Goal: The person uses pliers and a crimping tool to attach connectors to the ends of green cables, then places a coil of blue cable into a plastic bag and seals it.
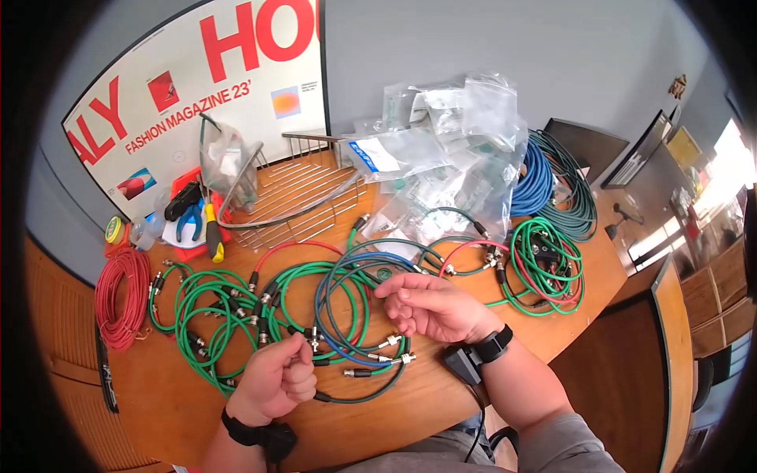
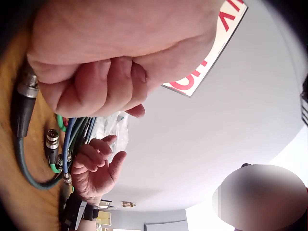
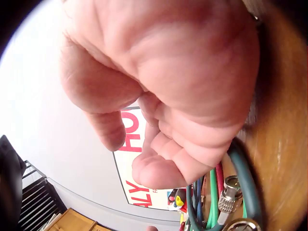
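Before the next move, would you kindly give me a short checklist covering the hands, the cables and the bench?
1. Right hand free: ok; fingers loosely bent, nothing visible in them.
2. Left hand free: ok; fingers curled, nothing visible in them.
3. Dark connector by the left hand unattached: cannot tell; the hand hides its tip.
4. Blue cable separate from the middle green coil: not ok; they overlap.
5. Bags clear of both hands: ok; heaped behind the cables.
6. Pliers off the cables: ok; behind them, at the red tray.
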Motion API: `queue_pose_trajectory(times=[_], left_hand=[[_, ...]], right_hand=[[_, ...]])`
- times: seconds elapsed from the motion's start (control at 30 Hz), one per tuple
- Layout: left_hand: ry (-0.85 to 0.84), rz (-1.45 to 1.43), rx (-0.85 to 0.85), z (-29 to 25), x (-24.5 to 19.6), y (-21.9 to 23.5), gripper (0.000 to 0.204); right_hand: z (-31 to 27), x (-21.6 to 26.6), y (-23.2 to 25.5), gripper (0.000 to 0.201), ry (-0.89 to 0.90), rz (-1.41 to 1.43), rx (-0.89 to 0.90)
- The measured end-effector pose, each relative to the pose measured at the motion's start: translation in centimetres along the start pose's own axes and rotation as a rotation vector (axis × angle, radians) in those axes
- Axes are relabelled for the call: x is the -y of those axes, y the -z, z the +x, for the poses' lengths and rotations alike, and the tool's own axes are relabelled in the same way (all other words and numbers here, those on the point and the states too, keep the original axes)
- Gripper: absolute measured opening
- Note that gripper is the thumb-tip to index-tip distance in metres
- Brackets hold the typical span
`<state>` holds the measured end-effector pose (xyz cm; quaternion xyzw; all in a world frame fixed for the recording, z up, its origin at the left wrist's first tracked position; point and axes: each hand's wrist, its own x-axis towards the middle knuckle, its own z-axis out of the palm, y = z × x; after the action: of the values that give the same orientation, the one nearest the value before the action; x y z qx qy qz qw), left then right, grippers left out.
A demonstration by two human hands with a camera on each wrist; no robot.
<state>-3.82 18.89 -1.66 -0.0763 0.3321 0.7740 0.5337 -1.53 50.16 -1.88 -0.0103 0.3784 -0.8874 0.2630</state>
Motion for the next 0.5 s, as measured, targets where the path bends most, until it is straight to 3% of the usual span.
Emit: queue_pose_trajectory(times=[0.5], left_hand=[[-0.05, 0.045, 0.033, 0.36, 0.37, 0.39, 0.033]], right_hand=[[-0.24, -0.19, -0.32, 0.025, 0.042, -0.046, 0.021]])
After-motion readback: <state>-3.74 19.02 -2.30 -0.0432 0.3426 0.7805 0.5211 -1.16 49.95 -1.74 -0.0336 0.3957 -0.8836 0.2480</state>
